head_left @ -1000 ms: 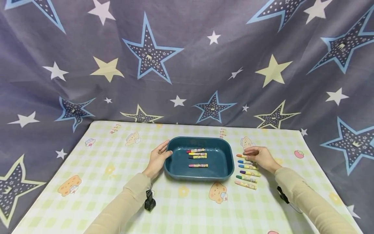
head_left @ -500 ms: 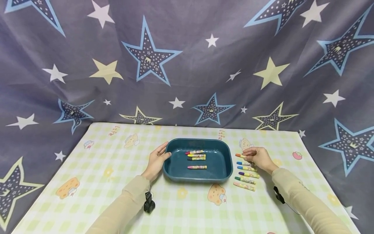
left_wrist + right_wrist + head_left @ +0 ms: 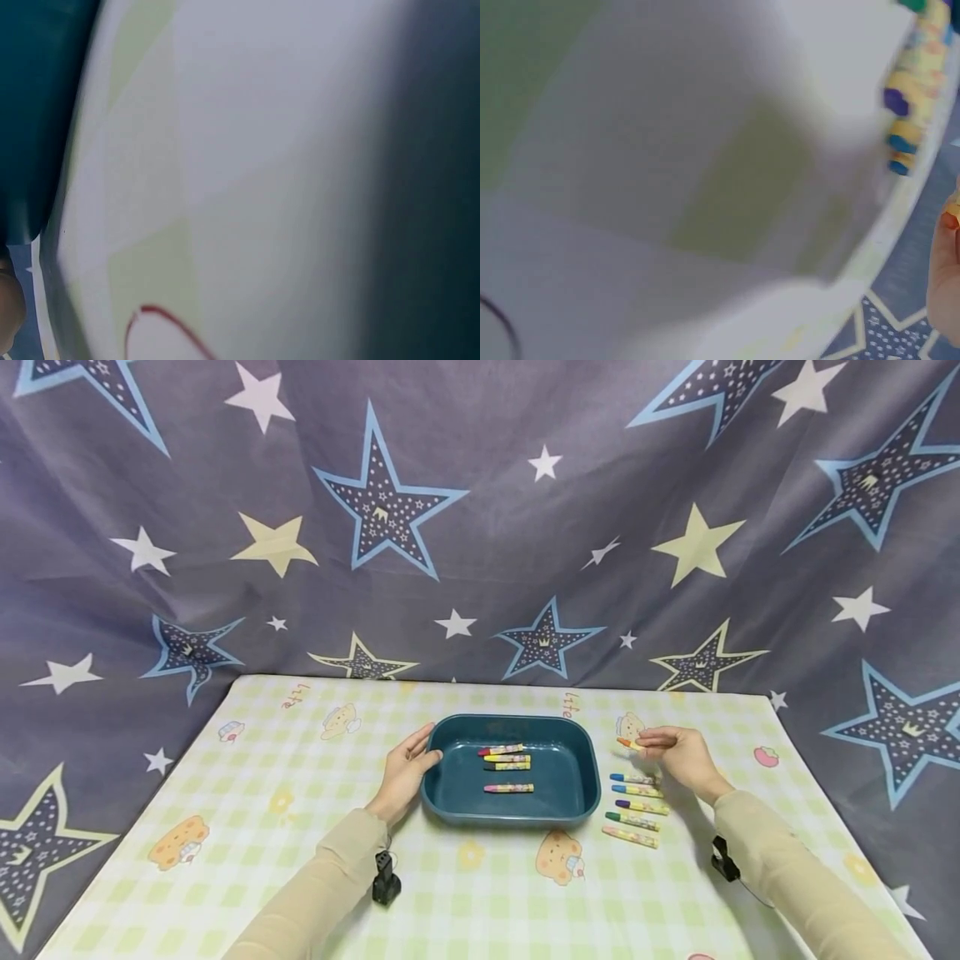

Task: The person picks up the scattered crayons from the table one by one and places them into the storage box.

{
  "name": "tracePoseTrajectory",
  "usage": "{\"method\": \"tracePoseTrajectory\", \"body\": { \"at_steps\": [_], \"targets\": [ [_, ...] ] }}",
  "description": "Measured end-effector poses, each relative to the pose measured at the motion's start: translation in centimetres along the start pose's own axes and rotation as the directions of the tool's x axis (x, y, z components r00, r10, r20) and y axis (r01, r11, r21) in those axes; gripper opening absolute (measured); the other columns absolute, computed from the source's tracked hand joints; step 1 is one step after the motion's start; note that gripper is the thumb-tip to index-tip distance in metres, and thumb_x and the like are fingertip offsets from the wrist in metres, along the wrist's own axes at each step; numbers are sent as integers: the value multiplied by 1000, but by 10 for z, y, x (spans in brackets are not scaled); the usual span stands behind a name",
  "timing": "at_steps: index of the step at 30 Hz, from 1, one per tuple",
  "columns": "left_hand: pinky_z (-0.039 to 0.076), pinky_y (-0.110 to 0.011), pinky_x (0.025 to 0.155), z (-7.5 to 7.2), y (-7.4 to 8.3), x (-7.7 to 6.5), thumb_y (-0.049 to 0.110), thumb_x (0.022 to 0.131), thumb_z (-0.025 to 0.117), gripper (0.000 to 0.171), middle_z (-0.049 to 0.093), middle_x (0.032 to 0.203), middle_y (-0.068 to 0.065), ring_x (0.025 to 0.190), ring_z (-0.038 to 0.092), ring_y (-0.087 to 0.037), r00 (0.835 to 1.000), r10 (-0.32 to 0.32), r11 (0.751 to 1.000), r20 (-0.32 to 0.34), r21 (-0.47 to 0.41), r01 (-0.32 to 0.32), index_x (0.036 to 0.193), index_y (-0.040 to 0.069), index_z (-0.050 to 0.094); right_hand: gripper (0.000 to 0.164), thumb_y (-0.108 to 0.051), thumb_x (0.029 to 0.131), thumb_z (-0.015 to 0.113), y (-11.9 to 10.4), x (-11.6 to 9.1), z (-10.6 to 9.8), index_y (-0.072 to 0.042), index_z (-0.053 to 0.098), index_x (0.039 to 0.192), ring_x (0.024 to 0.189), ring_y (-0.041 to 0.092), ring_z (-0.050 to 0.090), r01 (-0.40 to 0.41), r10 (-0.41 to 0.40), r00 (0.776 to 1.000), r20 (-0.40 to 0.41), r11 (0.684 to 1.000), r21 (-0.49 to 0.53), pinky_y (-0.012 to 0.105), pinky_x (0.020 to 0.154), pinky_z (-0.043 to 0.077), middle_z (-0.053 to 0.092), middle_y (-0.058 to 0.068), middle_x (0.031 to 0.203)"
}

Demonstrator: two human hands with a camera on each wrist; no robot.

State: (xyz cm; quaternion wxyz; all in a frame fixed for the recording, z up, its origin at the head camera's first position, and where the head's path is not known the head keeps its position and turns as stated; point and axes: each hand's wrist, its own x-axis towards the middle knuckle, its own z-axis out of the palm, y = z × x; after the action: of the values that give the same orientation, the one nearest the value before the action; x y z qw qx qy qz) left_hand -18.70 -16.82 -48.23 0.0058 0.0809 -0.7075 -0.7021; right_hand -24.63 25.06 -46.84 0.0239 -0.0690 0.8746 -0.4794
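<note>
- Head view: pinching the orange crayon [image 3: 627, 743] at the fingertips of the right grip [image 3: 678, 760], with its coloured tip toward the left.
- Holding that crayon to the right of the tray [image 3: 558, 789], apart from its wall, and beyond the far end of the row on the right. Hard to tell how high above the worktop [image 3: 480, 910].
- Gripping the left side of the tray with the left grip [image 3: 402, 775], thumb over the rim and fingers along the outside.
- Lying inside the tray, from far to near: red crayon [image 3: 501, 749], yellow crayon [image 3: 507, 759] and black crayon [image 3: 507, 767] close together, then pink crayon [image 3: 508, 788] nearer and apart.
- Lined up right of the tray, tips to the left, from far to near: two blue crayons [image 3: 636, 791], purple crayon [image 3: 642, 807], green crayon [image 3: 632, 820], peach crayon [image 3: 630, 837].
- Covered in green-and-white checks across the worktop, with a starry grey curtain [image 3: 480, 593] behind on the far side.
- Visible in the left wrist view: only part of the tray and a bit of the left grip, both at the left edge.
- Blurred in the right wrist view: some crayons of the row, at the right.
</note>
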Motion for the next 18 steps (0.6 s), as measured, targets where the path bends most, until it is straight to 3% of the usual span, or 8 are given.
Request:
{"method": "tracePoseTrajectory", "body": {
  "at_steps": [5, 10, 18],
  "targets": [
    [38, -32, 104, 0, -2, 1, 6, 85, 57, 54, 44, 139, -12, 129, 41, -22, 1000, -3, 1000, -8, 3, 4, 138, 12, 43, 40, -6, 79, 68, -22, 2, -7, 9, 58, 115, 76, -6, 63, 5, -4, 1000, -6, 998, 59, 15, 72, 53, 66, 21, 104],
    [39, -31, 103, 0, -2, 2, 7, 86, 57, 55, 43, 140, -11, 129, 41, -21, 1000, -5, 1000, 0, -5, 5, 138, 12, 42, 39, -13, 80, 69, -44, 6, -4, 3, 61, 115, 77, -5, 63, 37, -38, 999, 16, 999, 33, 15, 73, 52, 65, 20, 107],
    [39, -36, 103, 1, -4, 2, 4, 85, 57, 54, 44, 139, -15, 129, 41, -25, 1000, 8, 1000, 0, -6, -8, 137, 9, 42, 33, -12, 80, 70, -73, 13, 26, -1, 65, 110, 89, 15, 67, 61, -63, 996, 57, 997, 39, 35, 78, 55, 66, 18, 107]
  ]
}}
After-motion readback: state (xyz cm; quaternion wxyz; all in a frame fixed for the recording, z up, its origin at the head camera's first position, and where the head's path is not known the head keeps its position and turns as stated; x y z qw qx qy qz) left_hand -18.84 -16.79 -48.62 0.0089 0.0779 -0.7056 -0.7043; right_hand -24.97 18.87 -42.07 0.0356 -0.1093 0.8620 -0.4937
